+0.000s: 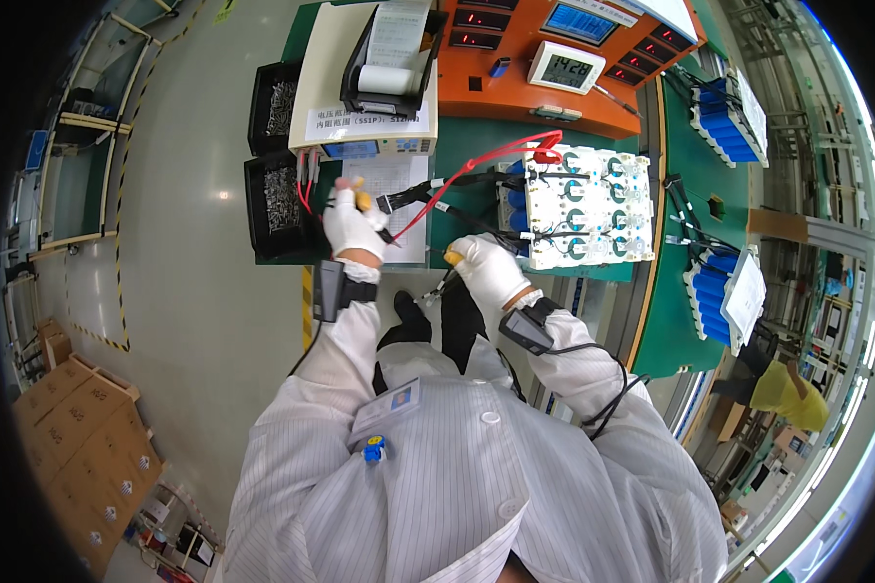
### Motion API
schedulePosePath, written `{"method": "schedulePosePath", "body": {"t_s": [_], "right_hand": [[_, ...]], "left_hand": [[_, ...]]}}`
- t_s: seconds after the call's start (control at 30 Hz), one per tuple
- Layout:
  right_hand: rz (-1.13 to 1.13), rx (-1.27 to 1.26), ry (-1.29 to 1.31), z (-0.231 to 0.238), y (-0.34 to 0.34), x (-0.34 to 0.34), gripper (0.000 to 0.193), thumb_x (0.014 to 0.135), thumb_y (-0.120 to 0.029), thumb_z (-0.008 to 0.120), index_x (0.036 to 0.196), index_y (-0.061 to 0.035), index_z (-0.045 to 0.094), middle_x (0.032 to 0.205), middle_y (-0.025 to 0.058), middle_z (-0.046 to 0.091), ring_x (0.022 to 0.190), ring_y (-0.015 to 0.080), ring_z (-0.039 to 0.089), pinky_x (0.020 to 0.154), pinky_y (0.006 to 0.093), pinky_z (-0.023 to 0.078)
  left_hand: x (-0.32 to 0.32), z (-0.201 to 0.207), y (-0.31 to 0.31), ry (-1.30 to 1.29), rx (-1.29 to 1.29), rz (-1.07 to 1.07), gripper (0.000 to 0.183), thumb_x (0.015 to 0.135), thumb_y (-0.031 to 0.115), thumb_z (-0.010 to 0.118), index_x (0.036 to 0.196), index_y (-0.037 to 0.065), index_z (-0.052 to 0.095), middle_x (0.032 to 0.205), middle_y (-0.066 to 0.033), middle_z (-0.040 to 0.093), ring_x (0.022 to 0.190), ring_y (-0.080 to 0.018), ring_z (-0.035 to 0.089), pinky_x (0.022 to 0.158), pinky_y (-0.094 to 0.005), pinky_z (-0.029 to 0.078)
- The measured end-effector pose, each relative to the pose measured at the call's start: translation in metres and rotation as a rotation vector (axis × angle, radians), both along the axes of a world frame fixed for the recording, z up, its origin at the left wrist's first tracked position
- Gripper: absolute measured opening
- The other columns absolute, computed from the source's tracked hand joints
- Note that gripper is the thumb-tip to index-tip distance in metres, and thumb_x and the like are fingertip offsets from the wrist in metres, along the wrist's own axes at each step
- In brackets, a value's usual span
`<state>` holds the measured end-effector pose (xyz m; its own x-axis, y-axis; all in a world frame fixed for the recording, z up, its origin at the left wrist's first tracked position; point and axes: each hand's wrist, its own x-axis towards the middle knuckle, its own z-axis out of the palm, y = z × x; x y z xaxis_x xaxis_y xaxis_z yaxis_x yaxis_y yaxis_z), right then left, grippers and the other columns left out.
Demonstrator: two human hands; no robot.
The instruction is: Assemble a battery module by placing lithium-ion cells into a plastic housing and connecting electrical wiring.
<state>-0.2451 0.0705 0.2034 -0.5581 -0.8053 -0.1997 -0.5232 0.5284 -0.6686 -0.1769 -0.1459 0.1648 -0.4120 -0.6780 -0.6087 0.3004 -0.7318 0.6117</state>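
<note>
My left hand [354,225], in a white glove with yellowish fingertips, is closed on a slim dark test probe [388,236] whose tip points right. Red leads [303,185] run from the cream tester [371,146] down behind this hand. My right hand [490,271], gloved the same way, is closed at the near edge of the green bench; what its fingertips pinch is too small to make out. Just beyond it stands a battery pack [593,209] with a white top, blue cells and black cables. A red clip lead [491,155] arches from its far edge toward my left hand. A black connector [397,201] lies between.
Two black bins of small metal parts [282,194] stand left of the tester. An orange instrument [496,87] with displays and a white digital clock [566,68] fill the back. More blue battery packs [724,296] sit on the right bench [676,335]. Stacked cartons [87,457] stand at left.
</note>
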Motion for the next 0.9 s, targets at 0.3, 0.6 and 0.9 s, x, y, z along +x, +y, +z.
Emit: {"method": "schedulePosePath", "body": {"t_s": [0.3,0.6,0.9], "right_hand": [[-0.227,-0.139,-0.185,-0.016,0.020,0.002,0.020,0.090,-0.014,0.071,0.107,-0.0041,0.068,0.096,0.0145,0.070,0.084,0.0286,0.068,0.076,0.0320,0.053],[-0.145,-0.121,-0.167,-0.004,0.020,-0.001,0.018,0.091,-0.016,0.066,0.104,-0.0051,0.068,0.093,0.0157,0.068,0.085,0.0344,0.067,0.075,0.0369,0.052],[-0.021,-0.154,-0.075,-0.010,0.012,-0.004,0.019,0.082,-0.004,0.058,0.098,-0.0054,0.068,0.088,0.0185,0.066,0.083,0.0373,0.065,0.074,0.0423,0.052]], "left_hand": [[0.045,0.028,0.043,-0.208,-0.375,-0.852,0.016,0.095,0.013,0.061,0.108,0.005,0.064,0.081,-0.0054,0.068,0.040,-0.0038,0.037,0.037,-0.0220,0.029],[0.036,0.031,0.061,-0.252,-0.343,-0.901,0.014,0.093,0.006,0.064,0.104,-0.002,0.065,0.085,-0.0053,0.071,0.077,-0.0098,0.064,0.072,-0.0226,0.048],[0.035,0.026,0.076,-0.301,-0.445,-0.988,0.009,0.093,0.011,0.066,0.096,0.003,0.065,0.064,0.0040,0.052,0.044,-0.0046,0.040,0.041,-0.0240,0.030]]}}
